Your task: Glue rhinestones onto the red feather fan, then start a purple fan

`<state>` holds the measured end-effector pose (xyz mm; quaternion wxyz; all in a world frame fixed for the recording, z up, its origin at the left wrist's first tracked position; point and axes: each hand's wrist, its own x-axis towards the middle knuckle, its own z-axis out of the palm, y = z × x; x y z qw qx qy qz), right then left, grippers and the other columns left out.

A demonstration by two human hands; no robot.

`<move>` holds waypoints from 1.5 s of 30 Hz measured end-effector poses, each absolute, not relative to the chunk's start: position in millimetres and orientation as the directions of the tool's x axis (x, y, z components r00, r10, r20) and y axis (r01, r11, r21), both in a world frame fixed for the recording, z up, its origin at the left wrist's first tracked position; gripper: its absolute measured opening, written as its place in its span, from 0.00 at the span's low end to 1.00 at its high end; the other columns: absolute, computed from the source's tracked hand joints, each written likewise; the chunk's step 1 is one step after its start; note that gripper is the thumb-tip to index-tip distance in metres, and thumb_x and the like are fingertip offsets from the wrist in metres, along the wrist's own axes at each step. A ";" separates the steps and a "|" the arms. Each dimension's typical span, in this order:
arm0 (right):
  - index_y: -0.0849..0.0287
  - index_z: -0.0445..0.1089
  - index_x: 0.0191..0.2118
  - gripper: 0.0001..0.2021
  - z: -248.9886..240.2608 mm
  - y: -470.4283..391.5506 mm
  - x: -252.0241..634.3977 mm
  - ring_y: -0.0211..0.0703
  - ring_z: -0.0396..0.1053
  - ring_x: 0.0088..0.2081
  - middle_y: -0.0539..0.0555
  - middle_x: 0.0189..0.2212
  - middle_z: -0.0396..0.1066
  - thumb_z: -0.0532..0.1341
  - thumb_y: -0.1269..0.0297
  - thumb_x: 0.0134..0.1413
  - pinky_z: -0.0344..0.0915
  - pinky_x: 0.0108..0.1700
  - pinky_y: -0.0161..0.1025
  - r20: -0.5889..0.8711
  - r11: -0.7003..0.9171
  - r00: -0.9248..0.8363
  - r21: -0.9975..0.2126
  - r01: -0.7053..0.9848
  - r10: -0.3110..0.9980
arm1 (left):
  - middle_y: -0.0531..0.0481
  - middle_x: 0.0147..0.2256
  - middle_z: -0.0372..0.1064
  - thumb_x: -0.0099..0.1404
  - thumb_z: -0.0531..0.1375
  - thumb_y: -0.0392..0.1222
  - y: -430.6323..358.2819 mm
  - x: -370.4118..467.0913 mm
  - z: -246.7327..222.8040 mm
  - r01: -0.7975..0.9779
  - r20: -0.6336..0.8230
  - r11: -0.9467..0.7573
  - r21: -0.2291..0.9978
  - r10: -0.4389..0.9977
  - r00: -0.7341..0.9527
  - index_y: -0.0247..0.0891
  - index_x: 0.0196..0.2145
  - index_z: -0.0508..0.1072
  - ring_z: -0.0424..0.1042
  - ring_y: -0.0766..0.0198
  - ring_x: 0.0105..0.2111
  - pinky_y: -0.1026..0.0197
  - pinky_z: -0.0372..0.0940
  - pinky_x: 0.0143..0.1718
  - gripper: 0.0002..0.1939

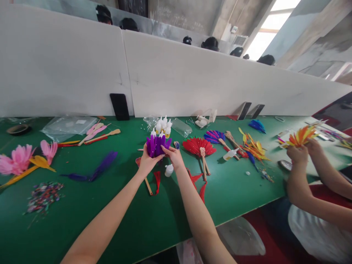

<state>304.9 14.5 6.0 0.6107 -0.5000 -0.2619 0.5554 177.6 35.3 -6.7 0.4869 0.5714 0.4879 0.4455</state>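
Observation:
A fan-shaped bundle of purple feathers point(157, 146) is held up over the green table point(110, 205). My left hand point(147, 160) grips its left side, with the fingers bent round the lower edge. On the right side, my right hand point(173, 156) pinches the feathers between thumb and fingers. Beneath the hands lie a wooden handle point(148, 185) and a red tassel point(157, 182). A small white bottle point(169, 170) stands just below my right hand. Several glue bottles point(164, 125) stand behind the bundle.
Right of my hands lie a red feather fan point(199, 148) and a blue-purple one point(214, 136). Pink feathers point(17, 160), loose purple feathers point(103, 165) and a pile of sequins point(44, 197) are at left. At far right, another person's hands point(298, 153) hold orange feathers.

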 end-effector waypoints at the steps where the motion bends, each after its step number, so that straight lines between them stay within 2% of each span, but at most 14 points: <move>1: 0.61 0.78 0.33 0.21 5.7 14.5 304.8 0.41 0.72 0.31 0.53 0.31 0.77 0.72 0.56 0.28 0.66 0.34 0.38 -0.234 -0.115 0.244 -0.900 -0.421 0.941 | 0.45 0.48 0.72 0.47 0.70 0.41 35.0 177.8 -7.2 0.115 0.030 -0.047 0.992 0.990 0.141 0.40 0.57 0.58 0.73 0.55 0.47 0.53 0.66 0.50 0.41; 10: 0.62 0.78 0.32 0.20 3.4 11.7 307.9 0.40 0.71 0.30 0.54 0.31 0.77 0.73 0.56 0.28 0.66 0.32 0.36 -0.230 -0.111 0.256 -0.906 -0.410 0.939 | 0.45 0.49 0.72 0.49 0.69 0.39 32.1 175.7 -2.1 0.082 0.013 -0.028 0.996 0.985 0.173 0.41 0.57 0.59 0.72 0.54 0.48 0.50 0.64 0.53 0.40; 17: 0.62 0.77 0.29 0.22 3.6 13.5 309.9 0.39 0.70 0.27 0.52 0.26 0.76 0.71 0.48 0.29 0.66 0.31 0.36 -0.218 -0.106 0.293 -0.929 -0.354 0.931 | 0.44 0.49 0.71 0.46 0.70 0.39 31.4 175.4 -8.6 0.089 0.013 -0.027 0.996 0.987 0.161 0.41 0.55 0.61 0.71 0.54 0.49 0.51 0.64 0.53 0.40; 22: 0.62 0.75 0.29 0.22 6.4 12.2 313.7 0.36 0.69 0.25 0.51 0.25 0.75 0.70 0.48 0.31 0.66 0.30 0.34 -0.216 -0.116 0.280 -0.935 -0.334 0.935 | 0.43 0.49 0.71 0.47 0.70 0.40 32.1 175.4 -15.0 0.079 -0.001 -0.011 0.997 0.988 0.156 0.40 0.56 0.59 0.72 0.53 0.48 0.49 0.64 0.52 0.41; 27: 0.61 0.71 0.24 0.23 3.9 13.6 317.9 0.34 0.67 0.22 0.49 0.21 0.71 0.70 0.45 0.29 0.68 0.29 0.35 -0.220 -0.107 0.297 -0.929 -0.354 0.929 | 0.43 0.50 0.70 0.46 0.70 0.38 32.6 174.9 -13.6 0.079 0.001 -0.014 0.997 0.986 0.165 0.41 0.56 0.58 0.71 0.54 0.50 0.50 0.63 0.54 0.42; 31: 0.62 0.72 0.28 0.25 0.3 15.7 319.1 0.34 0.67 0.22 0.50 0.21 0.70 0.67 0.42 0.33 0.67 0.27 0.35 -0.231 -0.109 0.312 -0.926 -0.363 0.922 | 0.44 0.50 0.70 0.46 0.70 0.38 33.6 174.3 -13.9 0.068 0.003 -0.016 0.998 0.983 0.185 0.42 0.56 0.58 0.70 0.54 0.50 0.50 0.63 0.55 0.41; 33: 0.62 0.72 0.29 0.25 0.8 15.5 318.9 0.35 0.68 0.22 0.50 0.22 0.71 0.67 0.42 0.34 0.67 0.27 0.34 -0.230 -0.110 0.311 -0.927 -0.358 0.922 | 0.44 0.51 0.69 0.46 0.70 0.39 34.7 173.5 -16.0 0.065 -0.001 -0.011 0.998 0.983 0.186 0.42 0.56 0.58 0.70 0.54 0.51 0.50 0.62 0.56 0.42; 38: 0.62 0.75 0.29 0.23 3.4 13.6 316.1 0.36 0.69 0.25 0.52 0.26 0.74 0.73 0.51 0.25 0.68 0.29 0.34 -0.217 -0.116 0.281 -0.934 -0.337 0.935 | 0.43 0.51 0.69 0.46 0.70 0.40 37.2 172.1 -20.9 0.056 -0.027 0.015 0.998 0.978 0.207 0.41 0.57 0.58 0.71 0.53 0.50 0.49 0.63 0.54 0.42; 45: 0.62 0.73 0.28 0.23 -7.5 18.0 319.8 0.37 0.70 0.25 0.52 0.24 0.73 0.70 0.47 0.30 0.68 0.29 0.36 -0.205 -0.069 0.403 -0.943 -0.327 0.892 | 0.44 0.49 0.71 0.44 0.70 0.35 36.3 170.8 -10.2 0.038 -0.045 0.038 0.999 0.979 0.200 0.40 0.53 0.61 0.71 0.54 0.49 0.50 0.64 0.54 0.39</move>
